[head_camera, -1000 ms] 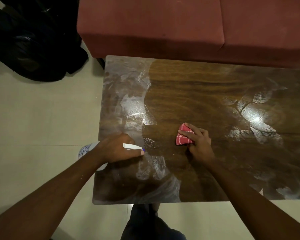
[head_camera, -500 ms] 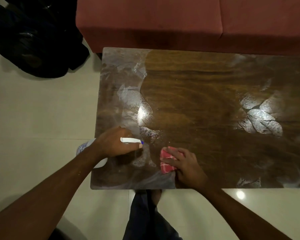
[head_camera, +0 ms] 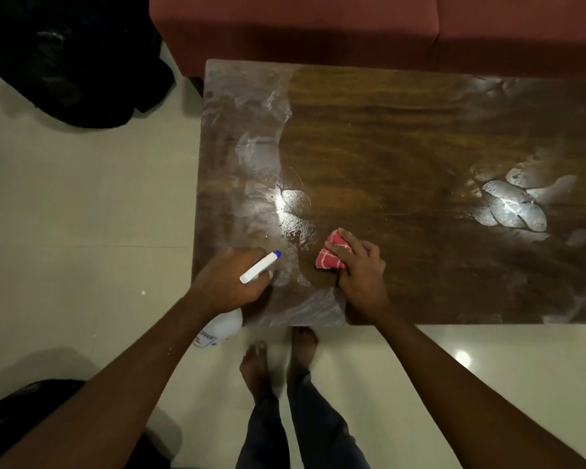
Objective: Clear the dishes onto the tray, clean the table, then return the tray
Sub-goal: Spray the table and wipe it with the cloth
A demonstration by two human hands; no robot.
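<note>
The red checked cloth (head_camera: 330, 253) is lying bunched on the wooden worktop (head_camera: 403, 147), near its front edge. The right hand (head_camera: 361, 269) is pressing it down, with its fingers (head_camera: 347, 247) lying close together over the cloth. Just beside it, the left hand (head_camera: 230, 277) is gripping a white spray bottle (head_camera: 222, 324), its fingers closed around the neck, and the blue-tipped nozzle (head_camera: 261, 265) is pointing toward the cloth. Wet, shining streaks are covering the left part of the worktop. A red sofa (head_camera: 318, 28) is standing behind the worktop.
</note>
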